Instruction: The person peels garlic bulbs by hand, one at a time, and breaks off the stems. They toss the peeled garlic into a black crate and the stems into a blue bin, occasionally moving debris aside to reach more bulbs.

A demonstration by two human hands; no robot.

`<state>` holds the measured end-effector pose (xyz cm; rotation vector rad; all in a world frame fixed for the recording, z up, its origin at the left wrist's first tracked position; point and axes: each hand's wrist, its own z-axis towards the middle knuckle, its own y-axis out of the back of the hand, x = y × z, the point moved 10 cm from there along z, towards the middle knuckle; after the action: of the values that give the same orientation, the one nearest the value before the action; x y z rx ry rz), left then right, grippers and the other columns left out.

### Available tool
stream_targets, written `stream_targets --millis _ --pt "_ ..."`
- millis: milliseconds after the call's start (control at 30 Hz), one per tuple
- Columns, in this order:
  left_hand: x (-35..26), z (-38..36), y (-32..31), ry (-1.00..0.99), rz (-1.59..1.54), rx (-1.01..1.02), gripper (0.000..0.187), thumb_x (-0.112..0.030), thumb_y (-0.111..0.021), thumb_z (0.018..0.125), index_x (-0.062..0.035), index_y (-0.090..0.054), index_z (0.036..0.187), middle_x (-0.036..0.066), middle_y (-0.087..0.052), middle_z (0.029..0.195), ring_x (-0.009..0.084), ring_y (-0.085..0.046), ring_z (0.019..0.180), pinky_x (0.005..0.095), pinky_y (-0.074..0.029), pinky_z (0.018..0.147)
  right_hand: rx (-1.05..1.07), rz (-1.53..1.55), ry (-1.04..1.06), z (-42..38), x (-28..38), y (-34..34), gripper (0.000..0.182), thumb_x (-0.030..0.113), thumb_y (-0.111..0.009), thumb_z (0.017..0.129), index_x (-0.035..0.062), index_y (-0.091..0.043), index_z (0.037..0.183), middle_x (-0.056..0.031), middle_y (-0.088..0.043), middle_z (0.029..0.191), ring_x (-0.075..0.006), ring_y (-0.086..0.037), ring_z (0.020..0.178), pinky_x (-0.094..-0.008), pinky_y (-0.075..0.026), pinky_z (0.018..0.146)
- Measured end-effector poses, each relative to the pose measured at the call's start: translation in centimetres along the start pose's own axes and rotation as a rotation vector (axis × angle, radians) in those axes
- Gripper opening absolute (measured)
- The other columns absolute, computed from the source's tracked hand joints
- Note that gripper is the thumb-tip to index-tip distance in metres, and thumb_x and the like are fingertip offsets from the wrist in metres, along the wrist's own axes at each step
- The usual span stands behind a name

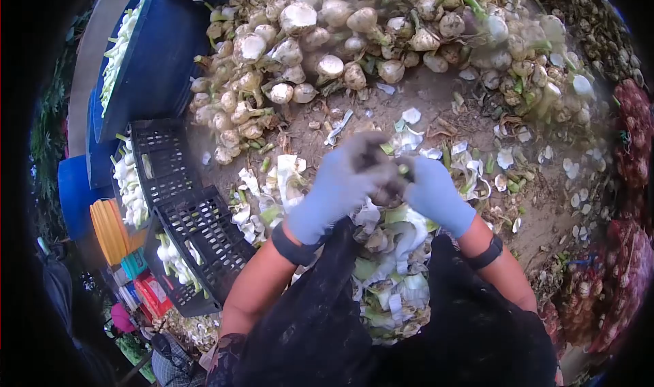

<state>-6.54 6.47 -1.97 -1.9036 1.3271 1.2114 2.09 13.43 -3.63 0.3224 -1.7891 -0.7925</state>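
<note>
My left hand (347, 183), in a light blue glove with dirty grey fingertips, meets my right hand (436, 191) above my lap. The left fingers are curled and smeared by motion. My right hand, gloved the same way, has its fingers closed too. A small pale greenish round end (403, 170) shows between them; the rest of what they hold is hidden and blurred. Below the hands, peeled white and green garlic skins (394, 288) lie between my knees. A big heap of garlic bulbs (354, 19), many with cut stems, spreads on the soil ahead.
Black plastic crates (204, 234) stand at the left, with white trimmed garlic (174, 259) beyond. Blue tubs (146, 67) are behind them, near an orange container (112, 230). Red net sacks (623, 278) of bulbs line the right. Another person (174, 360) is at the lower left.
</note>
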Motion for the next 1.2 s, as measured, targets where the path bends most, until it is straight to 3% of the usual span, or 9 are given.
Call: stream_targets --millis 67,167,333,467,500,700,933,1100,1200 --pt "1.2 0.5 0.6 -0.018 -0.423 -0.052 0.044 -0.014 -0.07 0.076 -0.0034 -0.056 0.116 0.01 -0.06 0.104 0.0176 -0.061 0.09 0.0316 -0.051 0.08 0.118 0.489 -0.288 -0.2 -3.1 -0.6 0.036 0.023 -0.065 0.083 0.0058 -0.06 0.114 -0.0142 -0.066 0.092 -0.0236 -0.064 0.078 -0.0342 -0.05 0.07" --pt "-1.1 0.1 -1.6 -0.359 0.344 -0.027 0.058 -0.024 -0.079 0.068 -0.0018 -0.055 0.117 0.014 -0.059 0.107 0.027 -0.062 0.093 0.0346 -0.05 0.082 0.0 0.849 -0.3 -1.0 -3.9 -0.5 0.039 0.023 -0.063 0.087 -0.0008 -0.057 0.117 -0.0123 -0.065 0.093 -0.0144 -0.062 0.08 -0.028 -0.049 0.07" --pt "1.6 1.1 0.2 -0.179 0.267 -0.191 0.063 -0.01 -0.077 0.067 0.0003 -0.049 0.123 0.012 -0.058 0.109 0.0218 -0.058 0.101 0.0323 -0.047 0.09 -0.049 1.379 -0.561 -1.5 -6.5 -1.8 0.048 0.02 -0.057 0.091 -0.0037 -0.042 0.13 -0.0087 -0.062 0.086 -0.0125 -0.059 0.068 -0.0256 -0.049 0.062" --pt "-1.2 0.4 -2.3 -0.287 0.486 -0.175 0.073 -0.016 -0.084 0.057 -0.0022 -0.05 0.121 0.016 -0.057 0.11 0.0286 -0.059 0.101 0.0356 -0.047 0.088 0.008 0.593 -0.439 -0.8 -5.5 -0.8 0.044 0.037 -0.053 0.093 -0.0063 -0.06 0.096 -0.0082 -0.06 0.065 -0.0131 -0.059 0.06 -0.029 -0.046 0.054" --pt "-1.4 0.3 -2.8 -0.334 0.534 -0.155 0.072 -0.014 -0.083 0.057 -0.0037 -0.051 0.121 0.016 -0.056 0.11 0.0301 -0.058 0.101 0.036 -0.047 0.088 -0.103 0.716 -0.378 -0.6 -5.1 0.1 0.048 0.039 -0.053 0.093 -0.0074 -0.061 0.084 -0.0075 -0.057 0.06 -0.0131 -0.057 0.057 -0.0303 -0.045 0.052" --pt "-2.0 -0.2 -2.9 -0.49 0.553 -0.155 0.06 -0.01 -0.08 0.06 -0.0035 -0.054 0.113 0.016 -0.056 0.106 0.0331 -0.058 0.098 0.0372 -0.048 0.084 0.096 0.893 -0.5 -1.7 -5.3 -1.8 0.045 0.035 -0.053 0.094 -0.0081 -0.06 0.086 -0.0055 -0.056 0.06 -0.0099 -0.055 0.056 -0.0289 -0.045 0.051" --pt "2.1 0.9 -2.0 -0.035 -0.102 -0.013 0.063 -0.007 -0.077 0.066 -0.0034 -0.049 0.122 0.009 -0.055 0.113 0.0191 -0.057 0.102 0.0326 -0.05 0.087 -0.019 0.871 -0.5 -2.4 -5.6 -0.2 0.023 0.016 -0.056 0.089 -0.0047 -0.06 0.097 -0.0065 -0.06 0.068 -0.0154 -0.061 0.061 -0.0315 -0.047 0.054" --pt "3.8 0.2 -2.9 0.111 -0.76 0.073 0.063 -0.011 -0.06 0.081 -0.005 -0.033 0.137 0.01 -0.05 0.123 0.0218 -0.056 0.109 0.0346 -0.052 0.085 -0.223 0.163 -0.09 -2.0 -3.0 3.1 0.021 0.006 -0.058 0.082 -0.0019 -0.06 0.102 -0.013 -0.064 0.076 -0.0291 -0.062 0.066 -0.0352 -0.048 0.063" --pt "4.0 0.8 -3.0 0.138 -0.675 0.044 0.063 -0.01 -0.059 0.08 -0.0049 -0.033 0.138 0.01 -0.049 0.124 0.0214 -0.054 0.11 0.0347 -0.052 0.084 -0.36 0.666 -0.002 -1.5 -2.6 3.7 0.019 0.006 -0.058 0.082 -0.0019 -0.06 0.099 -0.0112 -0.065 0.078 -0.0226 -0.061 0.069 -0.0324 -0.047 0.066"
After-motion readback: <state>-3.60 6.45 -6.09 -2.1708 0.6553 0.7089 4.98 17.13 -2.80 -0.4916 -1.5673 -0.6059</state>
